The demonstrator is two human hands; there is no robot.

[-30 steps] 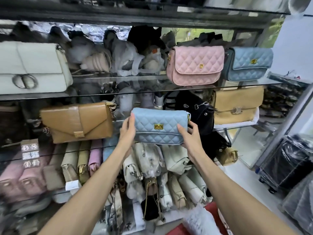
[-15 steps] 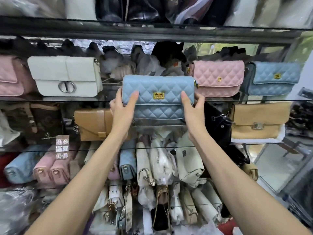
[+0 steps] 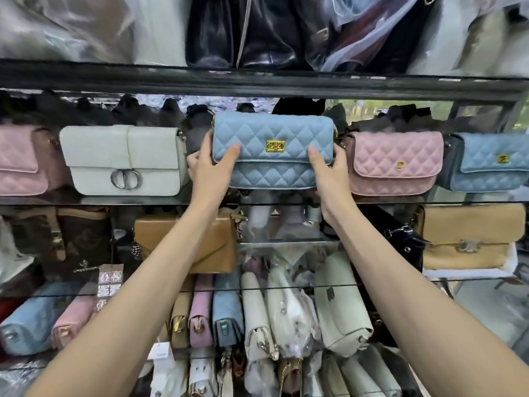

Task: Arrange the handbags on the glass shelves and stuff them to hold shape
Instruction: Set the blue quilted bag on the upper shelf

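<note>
Two bare hands held one bag, nothing else in grip. Nearest, at frame bottom: upright-packed pouches in a row, incl. a pink quilted pouch (image 3: pixel 201 313) and a blue quilted pouch with a metal clasp (image 3: pixel 227 316), cream ones to their right. Next level up: tan smooth-leather envelope flap bag (image 3: pixel 211 242) on the left, partly hidden by the left forearm; tan suede-look flap bag with a silver clasp (image 3: pixel 469 236) far right.

Left hand (image 3: pixel 207 170) gripped the left end of the light-blue quilted flap handbag with a gold turn-lock (image 3: pixel 273 150), thumb across the front flap, fingers wrapped behind. Right hand (image 3: pixel 329 170) mirrored it on the right end, thumb on the front, fingers curled round the side. Bag was level, upright, clasp facing the camera, lifted just above the upper glass shelf (image 3: pixel 94 202); contact with the glass could not be told.

It sat in the gap between the white smooth-leather flap bag with a round silver buckle (image 3: pixel 123 160) on the left and the pink quilted flap bag (image 3: pixel 395 161) on the right, close to the pink one. A second blue quilted flap bag (image 3: pixel 486 161) stood right of that. Farthest: dark, plastic-wrapped bags behind and on the top shelf.
</note>
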